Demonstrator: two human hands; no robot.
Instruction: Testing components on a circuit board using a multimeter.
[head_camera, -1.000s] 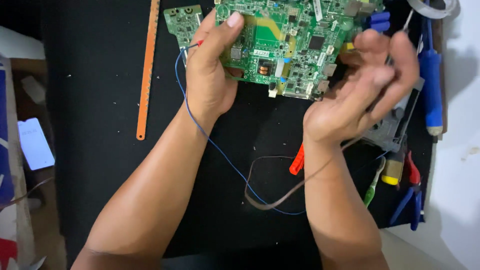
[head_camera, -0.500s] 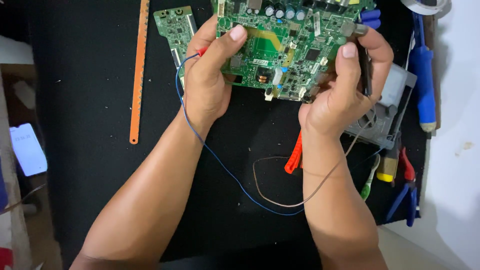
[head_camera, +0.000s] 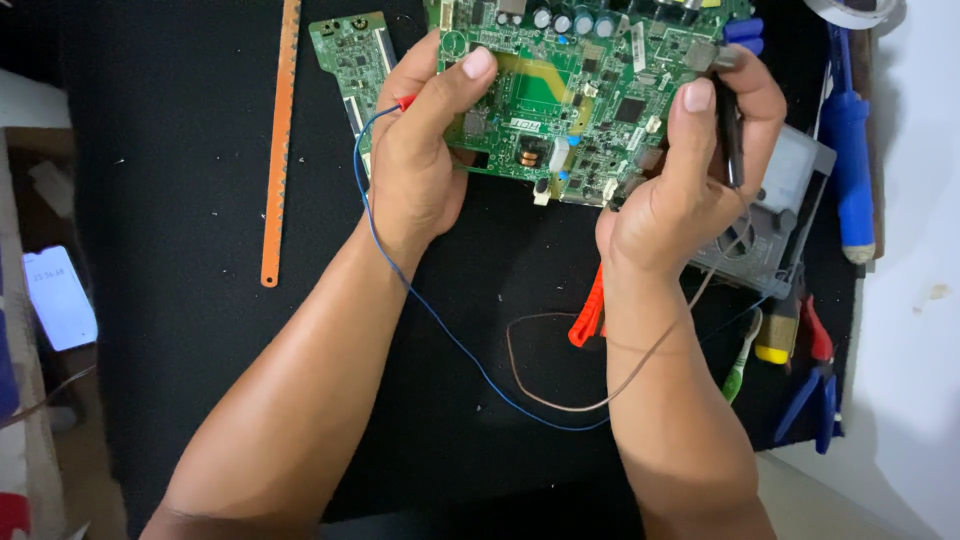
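Two bare forearms, no sleeves in view up to the bottom frame edge. No watch, bracelet or gloves. Left hand (head_camera: 420, 160): no rings seen, thumbnail short and plain. Right hand (head_camera: 680, 190): thumbnail likewise short, unpainted; fingers bare of rings where visible.

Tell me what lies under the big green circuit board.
Under the big green circuit board lies a black mat. A smaller green board pokes out left; the grey box sits right. Anything directly beneath is covered.
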